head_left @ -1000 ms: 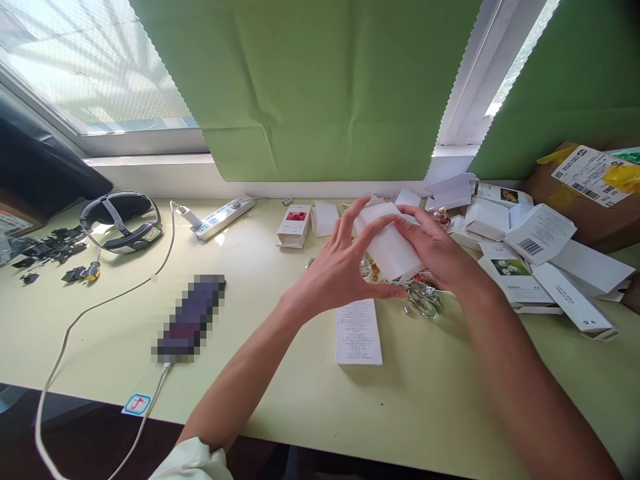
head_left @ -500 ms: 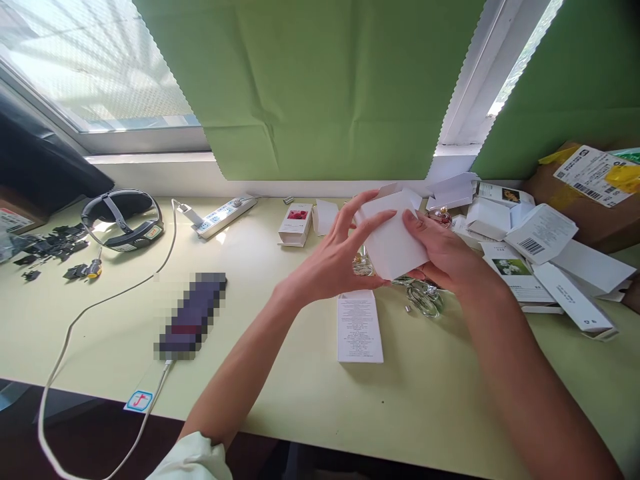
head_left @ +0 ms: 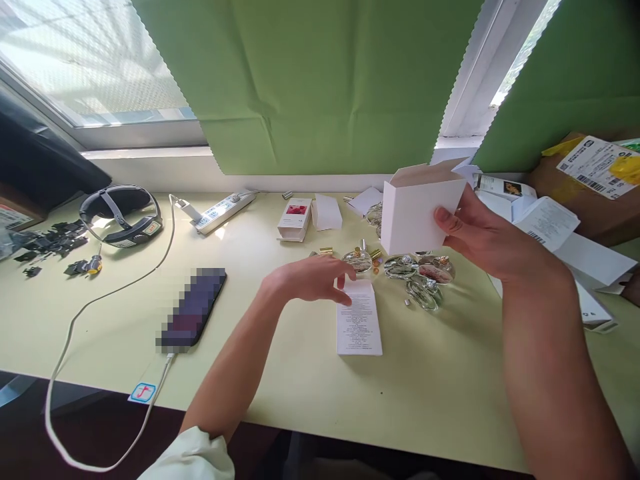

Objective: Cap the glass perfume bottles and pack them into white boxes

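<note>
My right hand (head_left: 487, 240) grips an opened white carton (head_left: 420, 207), held upright above the desk with its top flaps open. My left hand (head_left: 310, 279) is low over the desk, fingers stretched out and apart, fingertips touching the top of a flat printed white box (head_left: 358, 319). Just beyond those fingertips lie several small glass bottles (head_left: 400, 267) with gold caps.
A pale green desk (head_left: 280, 373) carries a phone (head_left: 193, 310) on a white cable, a power strip (head_left: 220, 212), a head strap (head_left: 120, 217), a small box with a red picture (head_left: 295, 219) and several white cartons (head_left: 550, 223) at the right. A brown parcel (head_left: 590, 180) stands far right.
My left hand let go of the white carton and dropped to the flat printed box. My right hand lifted the carton up and to the right, turning it upright.
</note>
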A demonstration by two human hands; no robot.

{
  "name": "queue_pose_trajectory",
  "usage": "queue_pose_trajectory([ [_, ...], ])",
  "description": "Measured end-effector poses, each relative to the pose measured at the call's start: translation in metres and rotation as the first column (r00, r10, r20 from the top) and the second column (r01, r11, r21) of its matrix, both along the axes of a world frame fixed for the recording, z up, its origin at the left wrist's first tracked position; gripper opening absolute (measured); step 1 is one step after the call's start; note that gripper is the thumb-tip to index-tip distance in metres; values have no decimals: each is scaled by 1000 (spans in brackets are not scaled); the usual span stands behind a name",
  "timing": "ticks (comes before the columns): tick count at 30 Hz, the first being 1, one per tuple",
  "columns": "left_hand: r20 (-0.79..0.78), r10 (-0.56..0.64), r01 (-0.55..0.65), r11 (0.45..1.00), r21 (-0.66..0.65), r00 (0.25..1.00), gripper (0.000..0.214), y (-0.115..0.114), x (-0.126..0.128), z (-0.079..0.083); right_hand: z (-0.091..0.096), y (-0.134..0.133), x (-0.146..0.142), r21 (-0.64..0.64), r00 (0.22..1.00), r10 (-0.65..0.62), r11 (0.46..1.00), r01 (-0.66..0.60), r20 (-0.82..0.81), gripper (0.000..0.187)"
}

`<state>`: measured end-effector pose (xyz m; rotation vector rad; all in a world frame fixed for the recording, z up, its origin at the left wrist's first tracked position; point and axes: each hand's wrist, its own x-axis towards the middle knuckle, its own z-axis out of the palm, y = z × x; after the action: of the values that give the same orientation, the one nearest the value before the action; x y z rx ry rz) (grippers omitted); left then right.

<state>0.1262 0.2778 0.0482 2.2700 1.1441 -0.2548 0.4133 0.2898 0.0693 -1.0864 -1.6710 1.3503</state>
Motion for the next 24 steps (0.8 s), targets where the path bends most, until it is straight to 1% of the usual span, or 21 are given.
queue_pose_trajectory([
  [2, -77, -3, 6, 999, 45, 997, 41, 4, 9, -14, 2, -1, 0, -5, 999, 25, 1000, -25, -38, 51],
  [3, -106, -14, 19, 999, 45, 994, 40, 7, 13, -21, 2, -2, -1, -6, 997, 45, 999, -45, -65, 52],
  [5, -153, -52, 54, 998, 9, 987, 35, 11, 20, -32, 3, -3, -3, -10, 992, 98, 995, -99, -76, 55],
  [7, -176, -81, 75, 996, -40, 981, 30, 13, 24, -37, 3, -3, -4, -5, 991, 128, 992, -129, -45, 53],
  [9, -171, -94, 86, 995, -57, 981, 26, 12, 23, -34, 1, -2, -3, -6, 988, 156, 988, -156, 3, 49],
  [11, -128, -118, 117, 993, -18, 985, 22, 8, 21, -23, 1, -3, 0, -23, 977, 209, 978, -209, 28, 46],
  [12, -91, -135, 138, 990, 27, 987, 19, 4, 20, -16, 0, -3, 1, -33, 971, 238, 971, -237, 28, 45],
  [14, 6, -151, 148, 976, 160, 989, 17, -5, 19, -1, 1, -5, 2, -30, 967, 256, 966, -256, 0, 44],
  [16, 94, -128, 90, 938, 335, 987, 16, -13, 19, 10, 4, -7, 1, -8, 971, 235, 972, -235, -38, 43],
  [18, 173, -106, 13, 882, 470, 979, 13, -18, 20, 13, 6, -9, 0, 5, 976, 211, 977, -211, -45, 42],
  [19, 209, -104, -18, 861, 509, 972, 12, -18, 21, 11, 7, -11, -1, -3, 978, 207, 978, -208, -29, 43],
  [20, 241, -109, -34, 852, 523, 964, 12, -18, 22, 9, 7, -12, -1, -19, 978, 209, 978, -209, -7, 44],
  [21, 265, -119, -36, 857, 513, 957, 12, -17, 23, 6, 7, -13, -1, -41, 976, 216, 976, -216, 11, 46],
  [22, 279, -126, -25, 876, 482, 952, 13, -16, 23, 4, 7, -13, -1, -64, 973, 230, 971, -228, 20, 48],
  [24, 266, -116, 8, 926, 378, 957, 16, -14, 22, 2, 5, -14, 1, -99, 960, 280, 956, -277, 19, 51],
])
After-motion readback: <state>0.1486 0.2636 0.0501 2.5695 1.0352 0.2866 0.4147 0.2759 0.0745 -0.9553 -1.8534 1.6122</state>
